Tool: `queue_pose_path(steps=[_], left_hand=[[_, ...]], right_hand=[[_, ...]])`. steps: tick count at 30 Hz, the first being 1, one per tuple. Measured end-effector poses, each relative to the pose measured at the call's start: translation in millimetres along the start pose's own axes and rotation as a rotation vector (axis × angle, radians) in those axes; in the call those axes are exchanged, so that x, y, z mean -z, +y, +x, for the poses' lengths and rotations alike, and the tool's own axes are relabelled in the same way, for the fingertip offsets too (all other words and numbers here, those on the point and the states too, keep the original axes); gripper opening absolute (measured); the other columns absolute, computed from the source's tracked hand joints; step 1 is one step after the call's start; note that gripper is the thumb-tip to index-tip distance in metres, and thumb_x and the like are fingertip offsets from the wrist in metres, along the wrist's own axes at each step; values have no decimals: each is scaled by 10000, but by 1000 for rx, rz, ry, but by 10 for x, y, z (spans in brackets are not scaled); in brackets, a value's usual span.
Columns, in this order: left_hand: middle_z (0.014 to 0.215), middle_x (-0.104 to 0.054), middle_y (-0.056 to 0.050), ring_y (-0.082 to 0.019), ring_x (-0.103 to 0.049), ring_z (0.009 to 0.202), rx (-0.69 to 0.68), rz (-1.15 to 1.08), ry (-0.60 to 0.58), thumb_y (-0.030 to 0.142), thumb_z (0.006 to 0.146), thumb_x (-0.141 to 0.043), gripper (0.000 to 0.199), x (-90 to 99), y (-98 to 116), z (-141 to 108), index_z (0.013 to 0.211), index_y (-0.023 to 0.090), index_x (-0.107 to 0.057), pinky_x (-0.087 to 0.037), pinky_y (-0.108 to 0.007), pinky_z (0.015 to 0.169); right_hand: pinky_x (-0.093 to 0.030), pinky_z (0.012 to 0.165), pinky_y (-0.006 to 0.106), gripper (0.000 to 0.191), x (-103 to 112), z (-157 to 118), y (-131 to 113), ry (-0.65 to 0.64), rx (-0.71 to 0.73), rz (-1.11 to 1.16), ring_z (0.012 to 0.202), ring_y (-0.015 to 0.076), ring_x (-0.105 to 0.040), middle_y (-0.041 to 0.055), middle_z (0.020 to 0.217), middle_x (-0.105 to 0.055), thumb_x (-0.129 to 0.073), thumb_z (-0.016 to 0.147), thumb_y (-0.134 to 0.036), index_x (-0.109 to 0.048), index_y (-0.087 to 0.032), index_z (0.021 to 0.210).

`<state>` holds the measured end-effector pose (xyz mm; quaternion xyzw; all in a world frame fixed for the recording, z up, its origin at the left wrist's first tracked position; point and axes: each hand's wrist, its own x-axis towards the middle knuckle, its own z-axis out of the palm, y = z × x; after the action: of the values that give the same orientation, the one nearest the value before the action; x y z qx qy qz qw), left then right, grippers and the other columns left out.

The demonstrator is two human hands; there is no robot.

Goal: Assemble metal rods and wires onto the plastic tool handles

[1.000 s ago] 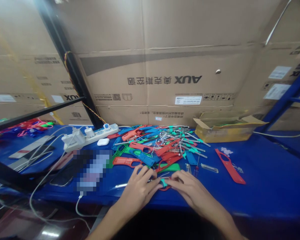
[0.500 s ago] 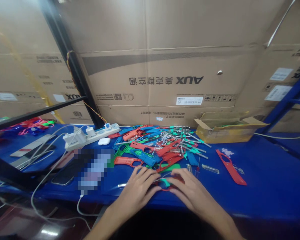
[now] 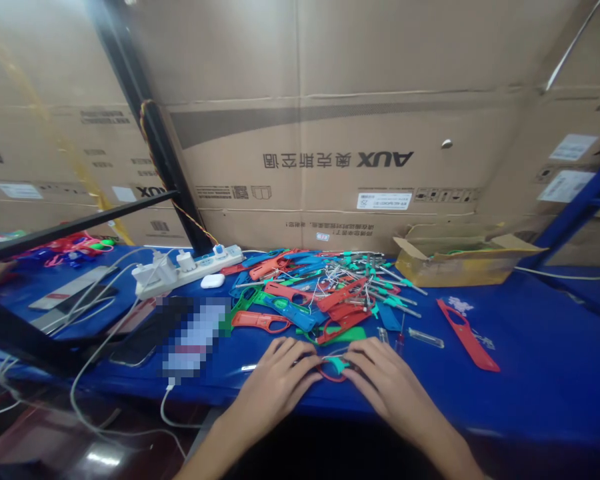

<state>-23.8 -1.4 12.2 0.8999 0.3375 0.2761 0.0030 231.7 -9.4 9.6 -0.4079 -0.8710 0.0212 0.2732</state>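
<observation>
My left hand (image 3: pixel 286 377) and my right hand (image 3: pixel 383 377) face each other at the table's front edge, fingers bent in. Between them they hold a red gas lighter casing (image 3: pixel 333 379), mostly hidden by the fingers. A green trigger piece (image 3: pixel 338 364) and a thin wire show at its middle. Just beyond the hands lies a heap of red, blue and green casing halves, such as a red one (image 3: pixel 260 321), mixed with metal lighter tubes (image 3: pixel 403 310) with green parts. To the right lie a clear plastic piece (image 3: pixel 427 338) and a lone red casing half (image 3: pixel 467 337).
An open cardboard box (image 3: pixel 460 267) stands at the back right. On the left are a power strip (image 3: pixel 190 273) with plugs and cables, a white earbud case (image 3: pixel 213 281) and phones (image 3: pixel 147 333). A black metal post (image 3: pixel 153 133) rises there. Large cartons (image 3: pixel 330 127) wall the back.
The whole view has shifted slightly, moving the scene a little to the right. Both hands stay on the red casing; more of the green trigger piece now shows between the fingers.
</observation>
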Motion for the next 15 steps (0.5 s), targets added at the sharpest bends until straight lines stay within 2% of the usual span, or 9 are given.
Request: queue_pose_path(steps=[7,15], left_hand=[[1090,-710,-50,-216,-643,995,-29,4,-12,255,1055,-571,144,-4,-3,24,1140,216,-679,-490,-380,895],[1093,-698,-55,-230,-631,989,-36,12,-9,282,1071,-532,187,-36,-17,-2,1172,209,-672,-474,-400,884]], right_hand=[[-560,895,396,240,-20,-15,28,22,29,3,975,225,-665,73,1067,-718,-476,1070,-283,-704,-236,1127],[-560,879,418,231,0,-6,22,38,74,-17,960,236,-673,84,1054,-744,-508,1060,-274,-723,-211,1116]])
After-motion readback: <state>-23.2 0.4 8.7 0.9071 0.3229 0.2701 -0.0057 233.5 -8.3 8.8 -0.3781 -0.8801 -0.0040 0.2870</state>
